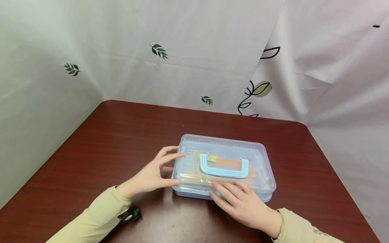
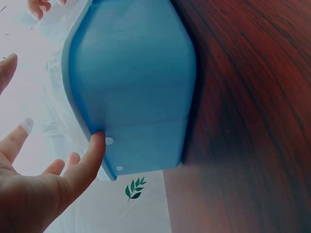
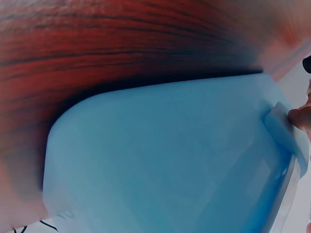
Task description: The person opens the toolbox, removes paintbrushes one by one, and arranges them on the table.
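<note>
A translucent blue plastic storage case [image 1: 188, 143] lies on the table, its lid down and its light blue handle [image 1: 225, 173] folded flat. Through the lid I make out orange-handled brushes [image 1: 228, 162]. My left hand [image 1: 149, 173] spreads its fingers at the case's left end. In the left wrist view one fingertip touches the blue side just under the rim. Along the front edge, the fingers of my right hand [image 1: 243, 206] rest nearly straight on the lid. Its thumb touches a blue latch [image 3: 278, 124], which stands out from the front wall in the right wrist view.
The dark red wooden table [image 1: 121, 135] has rounded far corners. White cloth [image 1: 182, 67] with leaf prints hangs behind it and along both sides. A black strap piece [image 1: 130, 214] sits at the left sleeve.
</note>
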A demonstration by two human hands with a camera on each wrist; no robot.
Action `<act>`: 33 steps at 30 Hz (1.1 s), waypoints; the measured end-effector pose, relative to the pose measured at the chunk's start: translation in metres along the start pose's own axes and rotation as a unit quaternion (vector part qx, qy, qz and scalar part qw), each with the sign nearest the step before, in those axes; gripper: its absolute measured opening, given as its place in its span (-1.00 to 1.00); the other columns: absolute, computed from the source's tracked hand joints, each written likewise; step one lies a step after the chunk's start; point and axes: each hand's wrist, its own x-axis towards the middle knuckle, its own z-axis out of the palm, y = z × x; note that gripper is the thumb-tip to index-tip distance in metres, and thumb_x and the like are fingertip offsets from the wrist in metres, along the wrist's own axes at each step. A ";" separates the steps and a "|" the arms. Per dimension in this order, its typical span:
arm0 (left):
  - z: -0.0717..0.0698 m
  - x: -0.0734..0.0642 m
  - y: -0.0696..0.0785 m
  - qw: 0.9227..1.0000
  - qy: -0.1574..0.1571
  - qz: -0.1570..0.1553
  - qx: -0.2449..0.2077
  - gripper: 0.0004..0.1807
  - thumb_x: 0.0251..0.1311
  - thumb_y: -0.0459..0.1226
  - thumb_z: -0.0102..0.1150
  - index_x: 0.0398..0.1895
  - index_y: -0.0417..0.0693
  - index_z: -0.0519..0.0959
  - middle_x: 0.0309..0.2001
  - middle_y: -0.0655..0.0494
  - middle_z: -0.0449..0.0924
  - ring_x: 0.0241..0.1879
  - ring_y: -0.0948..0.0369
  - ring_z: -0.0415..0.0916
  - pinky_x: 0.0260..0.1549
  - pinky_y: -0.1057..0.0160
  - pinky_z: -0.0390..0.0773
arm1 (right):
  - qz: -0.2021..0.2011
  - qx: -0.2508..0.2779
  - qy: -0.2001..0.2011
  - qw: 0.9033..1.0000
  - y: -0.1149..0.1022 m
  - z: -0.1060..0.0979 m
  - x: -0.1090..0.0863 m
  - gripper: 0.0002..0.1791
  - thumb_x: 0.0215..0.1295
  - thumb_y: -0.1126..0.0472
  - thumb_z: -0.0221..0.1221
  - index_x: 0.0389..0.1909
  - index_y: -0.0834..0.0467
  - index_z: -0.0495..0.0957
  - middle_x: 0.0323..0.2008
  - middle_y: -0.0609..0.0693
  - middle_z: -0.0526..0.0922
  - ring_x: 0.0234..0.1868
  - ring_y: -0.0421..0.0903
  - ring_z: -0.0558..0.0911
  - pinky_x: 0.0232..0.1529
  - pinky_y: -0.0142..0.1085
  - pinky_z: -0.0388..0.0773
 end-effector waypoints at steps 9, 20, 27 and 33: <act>0.000 -0.001 0.001 1.000 -0.003 -0.006 -0.003 -0.27 -0.01 -0.28 0.42 0.30 -0.01 0.37 0.37 0.03 0.03 0.33 0.05 0.10 0.04 0.07 0.52 | -0.036 -0.036 -0.019 0.999 -0.002 0.002 -0.004 -0.65 0.44 0.33 -0.23 -0.08 0.05 0.53 -0.07 -0.03 0.56 -0.16 -0.14 0.51 -0.18 -0.26 0.32; -0.001 -0.001 0.000 1.000 -0.001 0.001 0.002 -0.28 -0.01 -0.28 0.42 0.29 -0.01 0.38 0.36 0.02 0.04 0.27 0.23 0.21 0.00 0.14 0.55 | -0.043 -0.068 -0.046 0.996 -0.011 0.007 -0.007 -0.63 0.43 0.34 -0.24 -0.04 -0.02 0.51 -0.14 -0.04 0.52 -0.31 -0.12 0.43 -0.28 -0.31 0.35; -0.002 -0.001 0.000 1.000 -0.001 0.002 0.001 -0.28 -0.01 -0.28 0.42 0.29 -0.04 0.38 0.36 -0.01 0.05 0.27 0.13 0.21 0.00 0.14 0.56 | -0.033 -0.055 -0.031 0.997 -0.015 0.008 -0.005 -0.65 0.42 0.32 -0.22 -0.07 0.01 0.53 -0.19 -0.02 0.54 -0.35 -0.10 0.44 -0.32 -0.30 0.36; -0.001 -0.001 0.000 1.000 -0.002 0.005 -0.003 -0.29 0.01 -0.28 0.41 0.29 -0.07 0.38 0.35 -0.05 0.05 0.26 0.05 0.22 0.00 0.13 0.56 | -0.031 -0.048 -0.021 0.998 -0.017 0.006 -0.003 -0.65 0.40 0.36 -0.20 -0.08 0.05 0.54 -0.23 0.00 0.56 -0.36 -0.10 0.47 -0.31 -0.29 0.42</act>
